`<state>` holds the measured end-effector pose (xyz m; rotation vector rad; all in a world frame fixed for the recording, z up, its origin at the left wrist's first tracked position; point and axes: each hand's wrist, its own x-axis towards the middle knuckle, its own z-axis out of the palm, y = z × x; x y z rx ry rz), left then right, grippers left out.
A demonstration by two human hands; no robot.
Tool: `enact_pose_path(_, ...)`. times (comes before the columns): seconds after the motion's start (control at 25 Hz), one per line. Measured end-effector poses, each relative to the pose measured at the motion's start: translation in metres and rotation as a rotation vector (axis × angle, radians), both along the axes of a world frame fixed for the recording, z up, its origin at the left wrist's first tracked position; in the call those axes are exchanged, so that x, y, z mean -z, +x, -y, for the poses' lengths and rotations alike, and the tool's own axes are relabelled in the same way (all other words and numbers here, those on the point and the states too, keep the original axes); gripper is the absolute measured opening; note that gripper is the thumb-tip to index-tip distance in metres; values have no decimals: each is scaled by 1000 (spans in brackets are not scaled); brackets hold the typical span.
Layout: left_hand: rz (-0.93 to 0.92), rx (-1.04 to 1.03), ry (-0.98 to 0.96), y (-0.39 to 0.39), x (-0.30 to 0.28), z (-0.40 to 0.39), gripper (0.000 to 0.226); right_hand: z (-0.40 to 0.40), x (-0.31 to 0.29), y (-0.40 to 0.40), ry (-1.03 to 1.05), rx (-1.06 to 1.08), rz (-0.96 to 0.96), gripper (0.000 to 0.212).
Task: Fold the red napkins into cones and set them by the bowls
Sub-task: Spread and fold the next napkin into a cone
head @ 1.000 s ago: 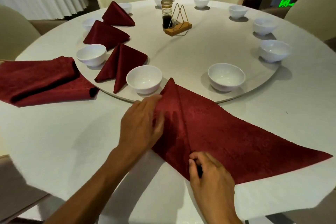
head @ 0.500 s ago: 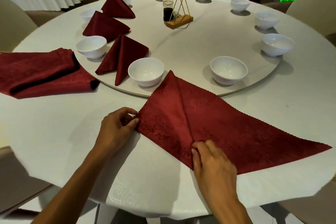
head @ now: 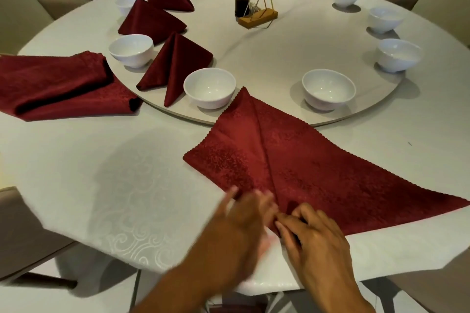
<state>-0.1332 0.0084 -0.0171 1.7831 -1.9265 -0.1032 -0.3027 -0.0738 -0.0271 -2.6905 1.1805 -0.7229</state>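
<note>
head-worn view, facing down, close over table (head: 76, 185)

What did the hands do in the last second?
The left hand folded the napkin's left flap flat, let go of its left corner and swept toward the bottom tip, where the right hand kept pinching. The three finished cones and the bowls stayed put.

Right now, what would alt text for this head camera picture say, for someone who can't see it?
Two hands, the left hand motion-blurred and the right hand, meet at the near corner of a half-folded red napkin on a round white table. Three folded cones stand beside white bowls on the turntable, and spare napkins lie to the left.
</note>
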Motion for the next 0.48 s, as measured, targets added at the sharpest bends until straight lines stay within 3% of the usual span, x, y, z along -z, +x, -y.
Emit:
enact_pose_path(0.08, 196, 96, 266, -3, 12, -15, 64, 1, 1, -1, -8, -15, -4, 11)
enact_pose_path(0.24, 281, -315, 446, 95, -8, -1, 82, -1, 1, 1, 14, 22, 30, 20)
enact_pose_path(0.32, 319, -405, 455, 112, -21, 3, 94, -2, 1, 1, 9, 24, 42, 25)
enact_pose_path(0.48, 245, -38, 427, 63, -4, -14, 71, -1, 3, 2, 2, 36, 60, 33)
